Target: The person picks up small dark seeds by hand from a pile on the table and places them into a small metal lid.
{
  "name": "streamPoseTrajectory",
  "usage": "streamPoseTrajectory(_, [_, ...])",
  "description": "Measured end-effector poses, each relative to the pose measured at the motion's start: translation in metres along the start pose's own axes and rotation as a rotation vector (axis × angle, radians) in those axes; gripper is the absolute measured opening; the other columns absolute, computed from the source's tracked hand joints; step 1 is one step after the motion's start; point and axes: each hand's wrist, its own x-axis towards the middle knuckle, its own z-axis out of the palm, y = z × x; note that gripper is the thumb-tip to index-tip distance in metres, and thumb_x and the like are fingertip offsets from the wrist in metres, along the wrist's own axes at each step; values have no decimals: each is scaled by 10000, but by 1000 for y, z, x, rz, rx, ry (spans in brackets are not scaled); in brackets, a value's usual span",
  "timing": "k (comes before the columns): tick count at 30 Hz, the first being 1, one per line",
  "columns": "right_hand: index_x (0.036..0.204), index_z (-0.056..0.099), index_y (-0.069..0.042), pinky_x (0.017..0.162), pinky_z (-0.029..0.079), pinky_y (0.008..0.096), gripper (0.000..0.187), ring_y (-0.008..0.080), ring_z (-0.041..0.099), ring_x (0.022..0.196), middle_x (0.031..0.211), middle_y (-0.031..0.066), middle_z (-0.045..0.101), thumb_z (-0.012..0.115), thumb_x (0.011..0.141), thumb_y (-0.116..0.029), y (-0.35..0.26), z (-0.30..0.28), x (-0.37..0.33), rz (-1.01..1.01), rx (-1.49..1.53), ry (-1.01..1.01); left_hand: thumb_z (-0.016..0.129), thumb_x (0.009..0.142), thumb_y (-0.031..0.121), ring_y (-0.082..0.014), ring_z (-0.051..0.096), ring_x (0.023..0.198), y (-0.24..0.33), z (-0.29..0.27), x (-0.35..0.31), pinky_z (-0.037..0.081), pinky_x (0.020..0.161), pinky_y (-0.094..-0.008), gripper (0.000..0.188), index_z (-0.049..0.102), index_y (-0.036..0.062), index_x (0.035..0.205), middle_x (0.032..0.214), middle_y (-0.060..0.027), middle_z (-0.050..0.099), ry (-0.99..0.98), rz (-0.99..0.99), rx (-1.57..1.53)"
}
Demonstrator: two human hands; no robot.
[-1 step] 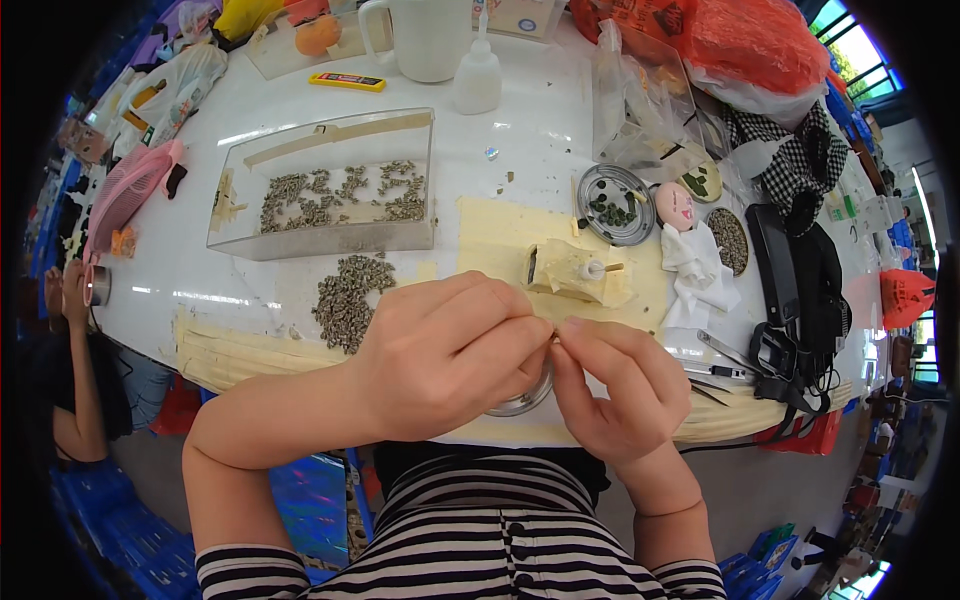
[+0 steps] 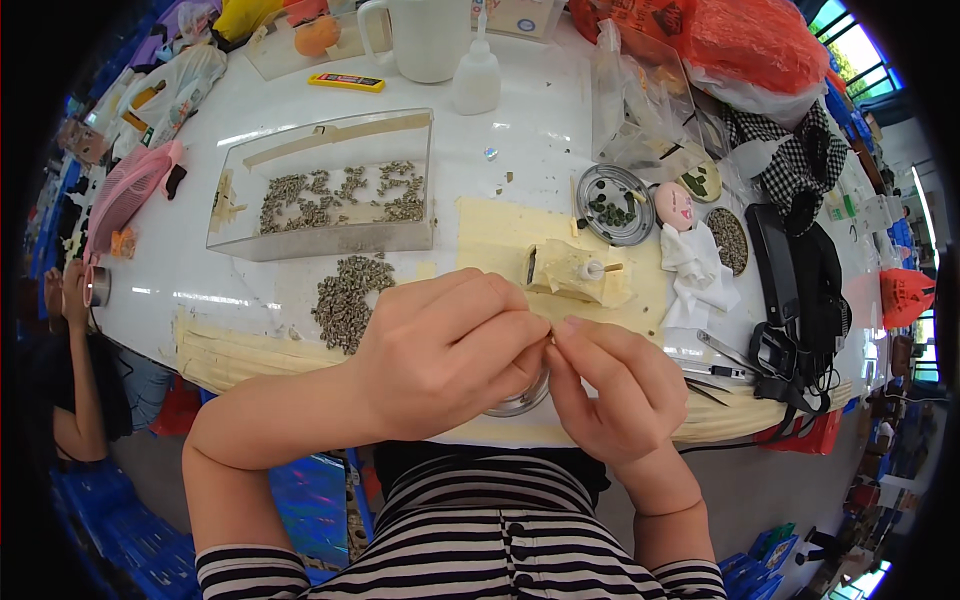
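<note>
Right grip (image 2: 627, 392) beside left grip (image 2: 440, 345), tiny piece (image 2: 552, 339) between their fingertips

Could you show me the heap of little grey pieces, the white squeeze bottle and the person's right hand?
Heap of little grey pieces (image 2: 348, 303): head view, middle of the heap.
White squeeze bottle (image 2: 477, 84): head view, on its body.
Right hand (image 2: 628, 395): head view, middle of the hand.

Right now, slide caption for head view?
Left hand and right hand, fingertips close together, near a heap of small grey metallic pieces and a clear rectangular box.
</note>
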Motion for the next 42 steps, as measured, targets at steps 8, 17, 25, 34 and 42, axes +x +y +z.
streamPoseTrajectory(8, [1001,750,-26,569,537,260,292,176,687,709,880,82,711,807,715,-11,0,1,0,27,62,7,794,639,-15,-185,620,594,-1,-2,1,485,495,-277,214,680,30,815,740,-60,645,-13,-64,-1])
streamPoseTrajectory(17, [1009,750,-15,578,555,266,284,193,704,714,880,102,726,809,731,4,-3,0,2,91,123,-5,802,639,-6,-183,626,606,-2,-1,1,487,501,-277,210,683,33,808,738,-60,648,8,-41,-32])
streamPoseTrajectory(25, [968,746,-4,590,554,253,217,174,696,682,847,98,723,807,761,10,-3,-1,-1,275,310,1,806,638,-6,-180,640,614,-2,0,1,495,504,-271,216,695,28,820,749,-60,658,7,-26,-42])
streamPoseTrajectory(34, [956,682,53,696,541,233,94,103,679,754,854,73,717,698,866,35,1,-8,-3,711,847,-157,804,637,-29,-186,639,610,-3,0,1,499,502,-269,246,724,31,861,784,-58,671,1,67,-80])
streamPoseTrajectory(42, [968,676,53,720,533,227,92,98,672,778,858,63,709,684,880,27,-1,-9,-2,811,967,-134,804,649,-29,-179,639,626,-4,-2,3,499,510,-267,243,732,35,872,797,-55,677,-27,13,-165])
